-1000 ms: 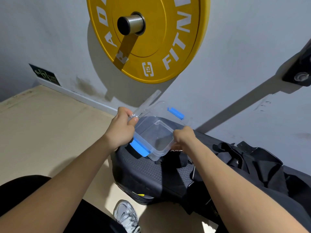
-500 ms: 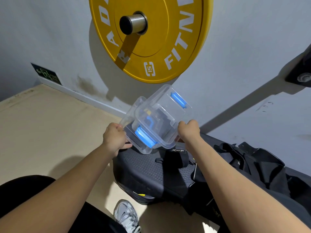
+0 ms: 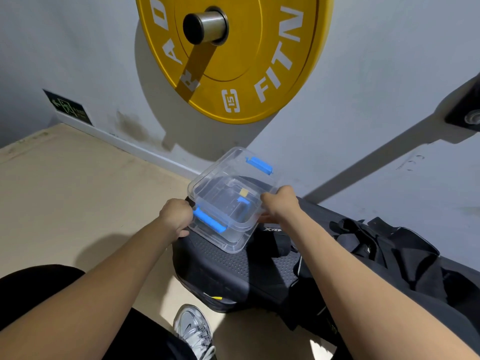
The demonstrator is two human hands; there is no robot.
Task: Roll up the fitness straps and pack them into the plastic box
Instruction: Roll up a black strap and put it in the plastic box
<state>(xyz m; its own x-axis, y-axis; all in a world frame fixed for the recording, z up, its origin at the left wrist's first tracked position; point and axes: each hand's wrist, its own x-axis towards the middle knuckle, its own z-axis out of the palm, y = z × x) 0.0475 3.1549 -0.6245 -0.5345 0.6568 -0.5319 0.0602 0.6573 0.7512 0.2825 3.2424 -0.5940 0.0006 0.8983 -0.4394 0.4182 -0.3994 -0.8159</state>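
Clear plastic box (image 3: 228, 203) on black padded worktop (image 3: 220, 271), between both hands. Left hand (image 3: 175, 216) curled round left rim, right hand (image 3: 279, 203) gripping right rim. Black straps (image 3: 283, 245) unrolled, just right of box, nearer right hand.

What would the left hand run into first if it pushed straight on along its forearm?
The clear plastic box: its near blue latch lies right ahead of the left hand, which seems to grip the box's edge there, though depth is hard to judge.
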